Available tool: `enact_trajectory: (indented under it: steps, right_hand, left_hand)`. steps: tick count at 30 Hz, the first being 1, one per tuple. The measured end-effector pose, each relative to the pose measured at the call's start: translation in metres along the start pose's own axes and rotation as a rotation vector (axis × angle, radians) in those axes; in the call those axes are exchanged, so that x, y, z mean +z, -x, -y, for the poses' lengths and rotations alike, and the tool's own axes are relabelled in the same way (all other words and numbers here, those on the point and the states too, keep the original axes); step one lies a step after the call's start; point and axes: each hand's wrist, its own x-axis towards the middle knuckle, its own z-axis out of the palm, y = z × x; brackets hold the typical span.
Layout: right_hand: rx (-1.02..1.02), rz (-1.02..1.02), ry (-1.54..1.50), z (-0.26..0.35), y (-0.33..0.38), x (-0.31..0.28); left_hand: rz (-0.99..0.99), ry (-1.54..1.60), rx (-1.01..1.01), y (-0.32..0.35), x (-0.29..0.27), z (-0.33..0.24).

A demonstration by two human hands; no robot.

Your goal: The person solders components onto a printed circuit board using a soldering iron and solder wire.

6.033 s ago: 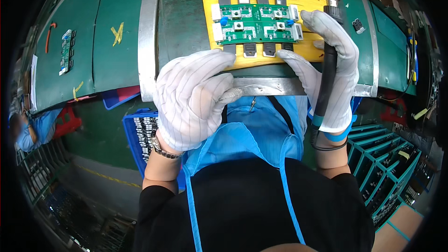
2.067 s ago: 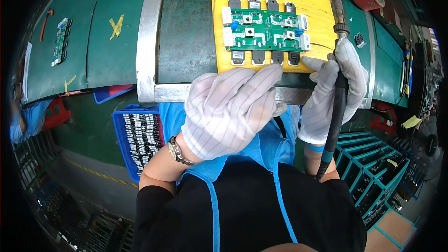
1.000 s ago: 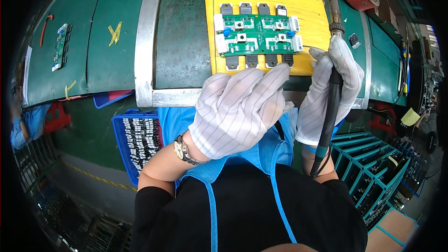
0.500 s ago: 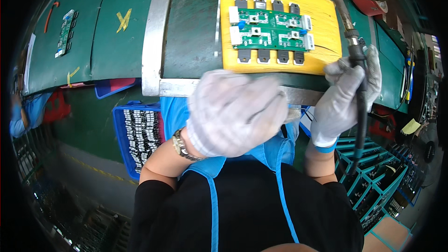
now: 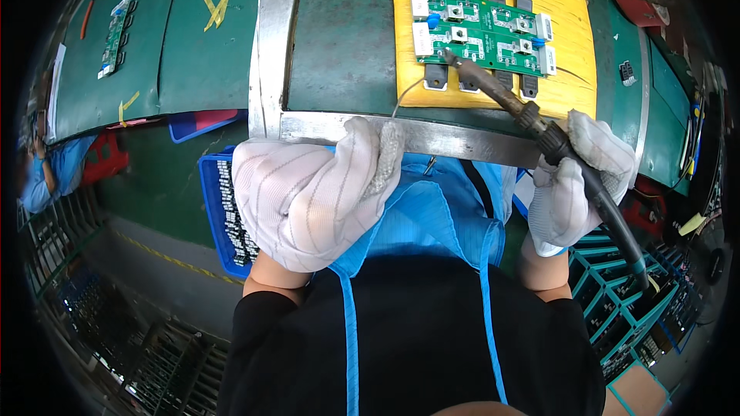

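A green circuit board (image 5: 489, 31) lies on a yellow pad (image 5: 572, 54), with black flat components along its two long sides, white blocks at its ends and blue discs. In its white glove, my right hand (image 5: 582, 181) is closed round the handle of a soldering iron (image 5: 505, 96). The iron's tip is at the lower left edge of the board; whether it touches cannot be made out. My left hand (image 5: 316, 192), also gloved, is closed on a thin solder wire (image 5: 406, 94), which reaches up towards the board's lower left corner near the tip.
A metal strip (image 5: 470, 141) edges the green bench in front of me. A second circuit board (image 5: 114, 38) and an orange-handled tool (image 5: 92, 11) lie at the far left. Below stands a blue bin (image 5: 221, 239) of small parts; a teal rack (image 5: 617, 293) is at lower right.
The iron has swung from pointing up beside the pad to having its tip over the board. My left hand has moved left, and the solder wire now reaches towards the board. The view has shifted slightly.
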Motion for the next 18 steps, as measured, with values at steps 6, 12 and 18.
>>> enact_trajectory:
  steps: [6,12,18]
  right_hand:
    - [0.012,-0.001,0.061,0.0,0.002,0.004]
    - [0.166,0.03,-0.051,0.003,0.005,0.003]
    - [0.169,0.045,-0.052,0.004,0.004,0.003]
  left_hand:
    - [-0.124,-0.007,0.039,-0.001,0.019,0.002]
    - [-0.178,-0.004,0.066,-0.003,0.023,0.002]
    - [-0.126,-0.083,0.1,-0.01,0.022,0.002]
